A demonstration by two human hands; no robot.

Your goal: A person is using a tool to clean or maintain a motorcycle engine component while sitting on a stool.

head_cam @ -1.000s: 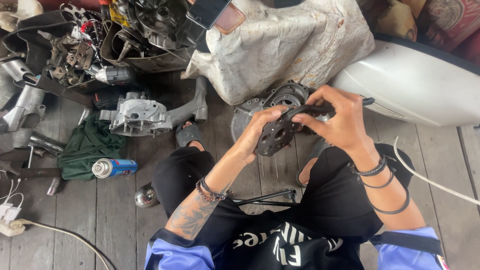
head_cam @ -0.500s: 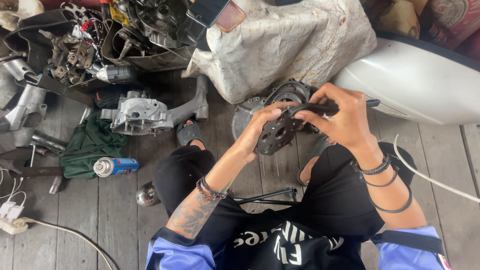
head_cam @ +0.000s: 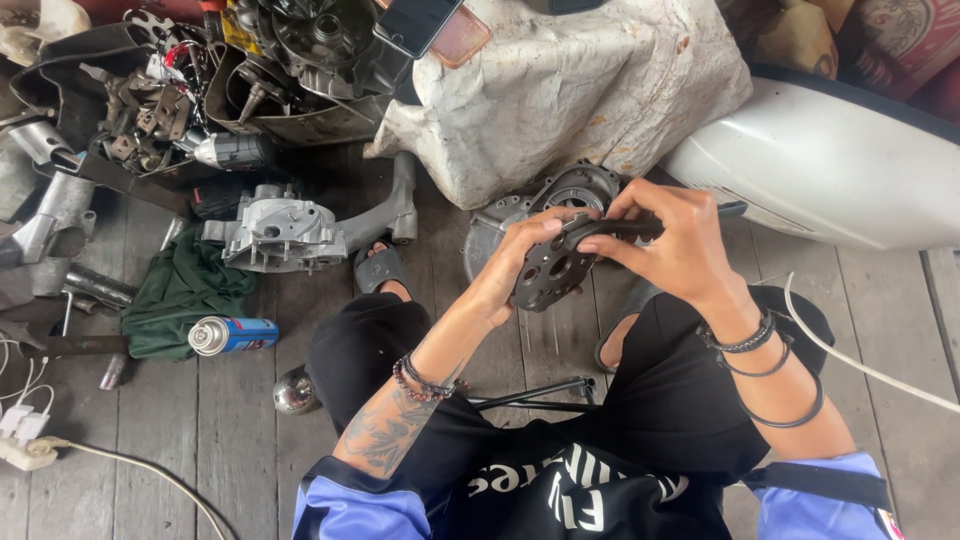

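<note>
Change since earlier frame: almost nothing has shifted; your hands have stayed on the same dark disc, and the disc looks tipped slightly more toward your left palm than a second ago.
Left hand (head_cam: 525, 262): fingers curled round the left rim of the perforated dark disc (head_cam: 552, 272), cupping it from behind; closed on it, not spread.
Right hand (head_cam: 668, 243): fingers pressed together around a black tool handle (head_cam: 640, 227), whose working end sits on the upper face of the disc; thumb on top.
Disc position: held in the air between your two hands, above your knees, touching both the left fingers and the tool tip; clear of the floor.
Progress, done: disc is off whatever carried it and is in hand; tool is already set against it.
Progress, left: judging by the grip, the work on the disc face is mid-way; whether any fastener is loose cannot be told, the contact point is too small to read.
Just beyond the hands: round grey engine cover (head_cam: 560, 196) on the plank floor (head_cam: 240, 440), behind the disc.
Left of your left hand: grey cast crankcase (head_cam: 285, 232), then a green rag (head_cam: 180, 292) and a blue spray can (head_cam: 232, 334), well apart.
Right of your right hand: white body panel (head_cam: 830, 165).
Below the hands: thin black rod (head_cam: 535, 392) lying across your lap.
</note>
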